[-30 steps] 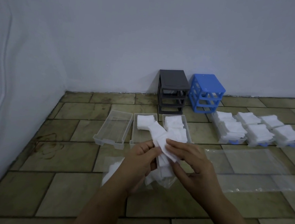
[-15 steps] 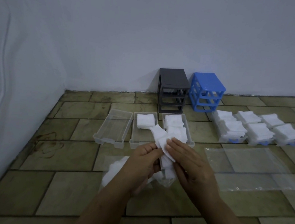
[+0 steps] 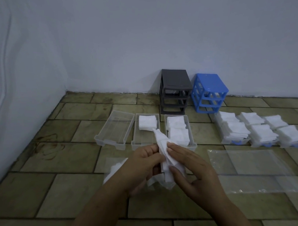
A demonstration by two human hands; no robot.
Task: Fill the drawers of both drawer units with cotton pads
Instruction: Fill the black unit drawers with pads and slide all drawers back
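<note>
Head view looks down at a tiled floor [image 3: 53, 191] by a pale wall, where both hands work a stack of white cotton pads [image 3: 166, 160] above the floor. The left hand [image 3: 144, 167] curls its fingers around the stack's left side, thumb pinching it near the top; the right hand [image 3: 193, 173] lays nearly straight fingers along the stack's right face, thumb underneath. Loose pads in a clear bag [image 3: 117, 169] lie just below the left hand.

Three clear drawers sit side by side past the hands. The left drawer [image 3: 114, 129] holds nothing. The middle drawer [image 3: 145, 143] has one pile of pads at its far end. The right drawer [image 3: 190, 134] carries two piles, far and near.

Behind them, against the wall, stand a grey drawer unit [image 3: 174, 91] and a blue drawer unit [image 3: 208, 92], both frames without drawers. To the right, three blue-handled drawers [image 3: 260, 134] are heaped with pads. An empty flat plastic bag [image 3: 257, 171] lies near the right hand.
</note>
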